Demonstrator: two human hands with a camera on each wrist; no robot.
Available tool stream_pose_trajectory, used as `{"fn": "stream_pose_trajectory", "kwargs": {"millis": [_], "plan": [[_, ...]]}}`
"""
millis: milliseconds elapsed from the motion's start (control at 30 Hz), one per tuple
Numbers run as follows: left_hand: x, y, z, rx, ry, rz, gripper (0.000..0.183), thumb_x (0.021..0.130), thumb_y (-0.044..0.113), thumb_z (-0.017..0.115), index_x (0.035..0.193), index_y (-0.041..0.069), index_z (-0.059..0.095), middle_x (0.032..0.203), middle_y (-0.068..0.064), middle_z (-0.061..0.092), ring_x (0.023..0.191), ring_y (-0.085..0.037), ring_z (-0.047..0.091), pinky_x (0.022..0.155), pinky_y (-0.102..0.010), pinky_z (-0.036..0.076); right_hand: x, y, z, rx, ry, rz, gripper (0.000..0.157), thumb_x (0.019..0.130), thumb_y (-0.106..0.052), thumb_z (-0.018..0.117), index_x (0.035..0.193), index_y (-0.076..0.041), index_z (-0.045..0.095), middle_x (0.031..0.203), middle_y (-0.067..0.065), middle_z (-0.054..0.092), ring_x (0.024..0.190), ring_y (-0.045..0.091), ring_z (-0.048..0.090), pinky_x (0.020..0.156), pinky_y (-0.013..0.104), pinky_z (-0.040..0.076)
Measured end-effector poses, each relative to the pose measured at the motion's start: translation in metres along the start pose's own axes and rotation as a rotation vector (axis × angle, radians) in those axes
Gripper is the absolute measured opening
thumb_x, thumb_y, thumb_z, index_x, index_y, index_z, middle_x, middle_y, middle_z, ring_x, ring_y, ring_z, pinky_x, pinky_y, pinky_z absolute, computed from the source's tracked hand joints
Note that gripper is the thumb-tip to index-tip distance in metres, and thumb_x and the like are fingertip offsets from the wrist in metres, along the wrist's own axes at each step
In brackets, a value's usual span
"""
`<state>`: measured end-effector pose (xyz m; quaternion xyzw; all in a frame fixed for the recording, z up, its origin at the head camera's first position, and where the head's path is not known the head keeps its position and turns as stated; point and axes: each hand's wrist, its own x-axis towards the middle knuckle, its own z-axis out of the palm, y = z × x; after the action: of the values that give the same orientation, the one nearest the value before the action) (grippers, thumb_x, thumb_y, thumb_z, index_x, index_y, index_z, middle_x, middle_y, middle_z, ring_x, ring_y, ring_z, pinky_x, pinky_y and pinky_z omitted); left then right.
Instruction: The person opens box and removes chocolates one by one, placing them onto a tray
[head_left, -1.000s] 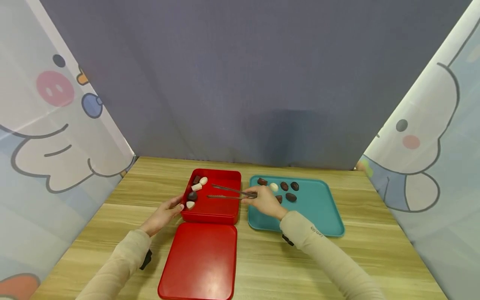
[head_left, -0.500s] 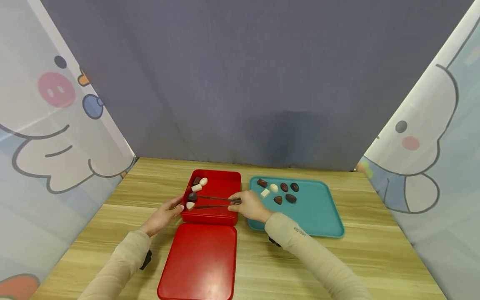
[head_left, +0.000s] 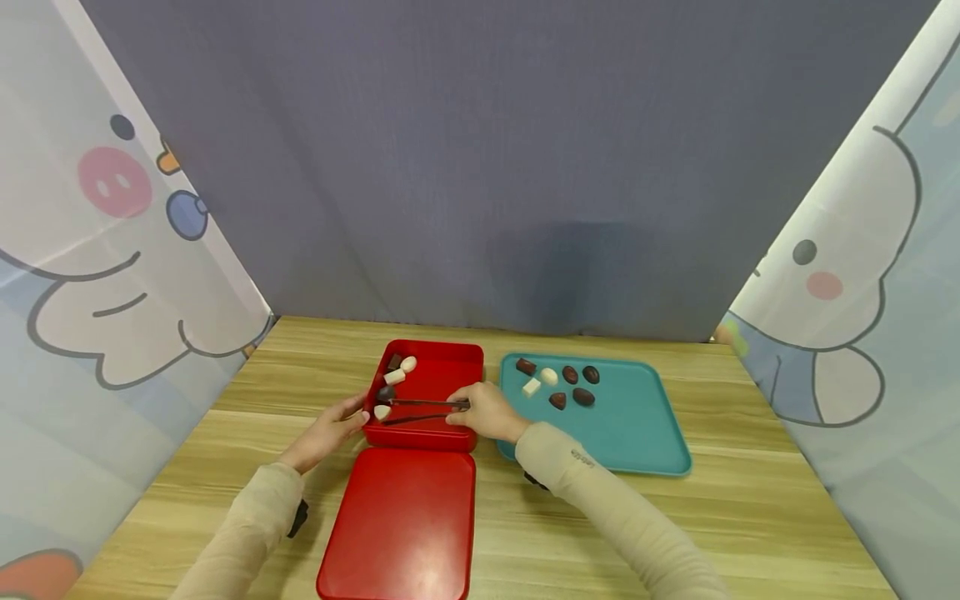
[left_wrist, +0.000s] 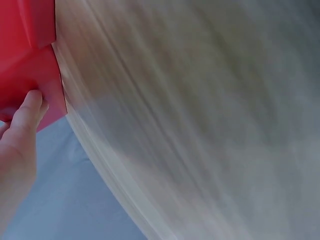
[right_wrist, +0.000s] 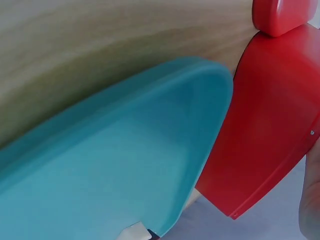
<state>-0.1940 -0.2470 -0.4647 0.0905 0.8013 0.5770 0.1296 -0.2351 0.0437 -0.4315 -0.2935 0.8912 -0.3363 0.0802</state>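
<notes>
My left hand (head_left: 326, 435) rests against the left outer wall of a red box (head_left: 438, 367). In the left wrist view its fingers (left_wrist: 27, 112) lie on that red wall. Dark metal tongs (head_left: 427, 403) are in my right hand (head_left: 486, 411), which reaches over the box's right rim. Their arms stand apart and point left, one tip at a dark round chocolate (head_left: 386, 394), the other beside a white chocolate (head_left: 382, 412). A white oblong chocolate (head_left: 394, 377), a white oval chocolate (head_left: 408, 364) and a dark square chocolate (head_left: 394, 362) also line the box's left side.
A teal tray (head_left: 630, 425) with several dark and white chocolates, among them a white block (head_left: 531, 387), lies right of the box. A red lid (head_left: 397, 525) lies in front of the box on the wooden table (head_left: 750, 467). A grey curtain (head_left: 495, 167) hangs behind.
My right hand has moved left and slightly down, bringing the tong tips from mid-box to the chocolates along the left wall. My left hand has stayed in place.
</notes>
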Motion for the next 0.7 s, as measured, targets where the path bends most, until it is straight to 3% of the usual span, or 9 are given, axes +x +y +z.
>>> {"fn": "stream_pose_trajectory", "kwargs": {"millis": [300,700], "plan": [[0.002,-0.003,-0.002,0.012,-0.014,0.033,0.061,0.098,0.019,0.043,0.144,-0.006,0.013,0.148,-0.028,0.017,0.135,-0.038,0.022,0.105,-0.044,0.032,0.007,-0.005,0.006,-0.078,0.009,-0.018,0.028,0.082,-0.022,0.069,0.105,-0.005,0.069,0.095,0.004,0.07,0.077,0.011,0.061,0.067,0.018,0.048],[0.001,-0.001,-0.001,0.036,-0.009,0.037,0.06,0.097,0.018,0.045,0.144,-0.006,0.016,0.148,-0.028,0.018,0.135,-0.04,0.022,0.104,-0.045,0.034,0.016,-0.007,0.015,-0.048,0.006,-0.037,0.023,0.083,-0.018,0.068,0.1,-0.003,0.071,0.092,0.004,0.07,0.07,0.008,0.058,0.071,0.021,0.048]]}}
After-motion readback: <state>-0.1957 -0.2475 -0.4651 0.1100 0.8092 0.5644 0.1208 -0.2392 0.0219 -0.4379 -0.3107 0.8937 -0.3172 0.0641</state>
